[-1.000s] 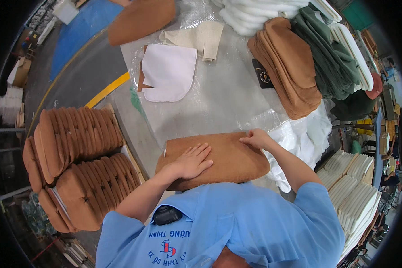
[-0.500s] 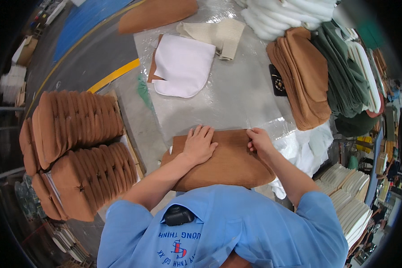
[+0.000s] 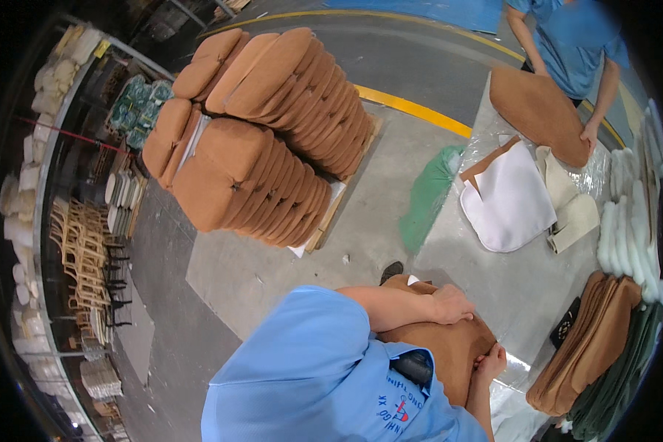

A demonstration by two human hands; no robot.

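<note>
A brown cushion cover (image 3: 438,340) lies close against my body at the table's near edge, with a bit of white showing at its far left corner. My left hand (image 3: 453,304) is closed on the cover's far edge. At the corner to the right, my right hand (image 3: 491,361) pinches the same edge between thumb and fingers. Beyond my hands on the table is a white pad (image 3: 508,202) over a piece of brown fabric. A folded beige cloth (image 3: 571,221) lies beside that pad.
Brown cushions (image 3: 272,147) stand in rows on a pallet to the left. Across the table, a co-worker (image 3: 567,51) holds another brown cover (image 3: 541,114). Brown covers (image 3: 586,342), dark green covers (image 3: 622,368) and white padding (image 3: 626,221) are stacked at right. A green bag (image 3: 429,195) hangs at the table's side.
My view has swung left, bringing the pallet, shelves and co-worker into sight. My left hand, earlier flat on the cover, is now closed at its edge; the right hand still grips the corner.
</note>
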